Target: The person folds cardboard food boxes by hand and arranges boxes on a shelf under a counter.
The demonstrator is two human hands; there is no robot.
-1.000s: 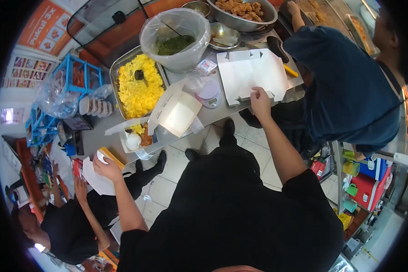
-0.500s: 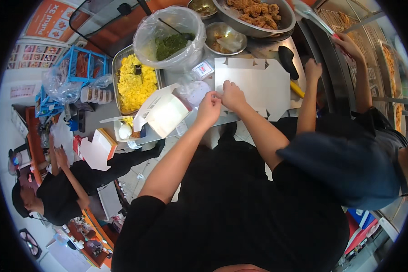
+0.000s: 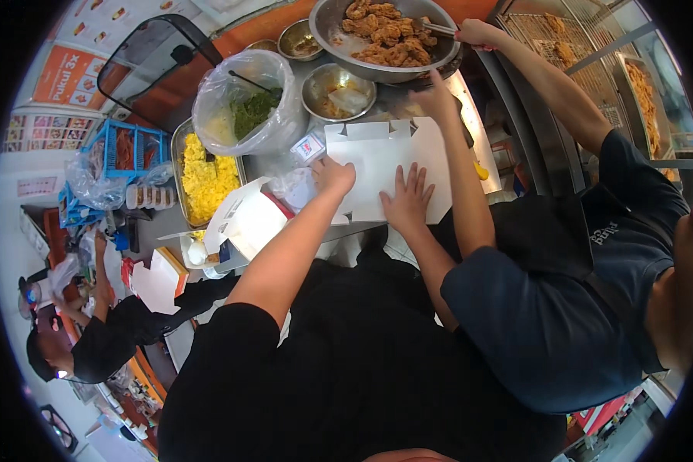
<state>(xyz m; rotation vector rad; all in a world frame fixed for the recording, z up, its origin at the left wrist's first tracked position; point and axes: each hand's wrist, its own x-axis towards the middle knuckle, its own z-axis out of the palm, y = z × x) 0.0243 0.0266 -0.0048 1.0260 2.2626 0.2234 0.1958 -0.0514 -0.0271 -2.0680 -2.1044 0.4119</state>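
Observation:
A flat white cardboard box blank with cut flaps lies on the counter in front of me. My right hand rests flat on its near part, fingers spread. At the blank's left edge, my left hand is closed with the fingers curled around that edge; the fingertips are partly hidden. Just left of this hand lies a clear plastic bag with pale round things under it, and a small white and blue packet. An opened white box stands further left, partly behind my left forearm.
Behind are a tray of yellow rice, a plastic-lined tub of green food, a steel bowl of fried chicken and a smaller bowl. At right, a co-worker's arm reaches close past mine; their other hand holds tongs.
My hands have parted: the right has slid right and opened flat on the blank, the left stays at its left edge. The co-worker has leaned in, tongs now in the chicken bowl.

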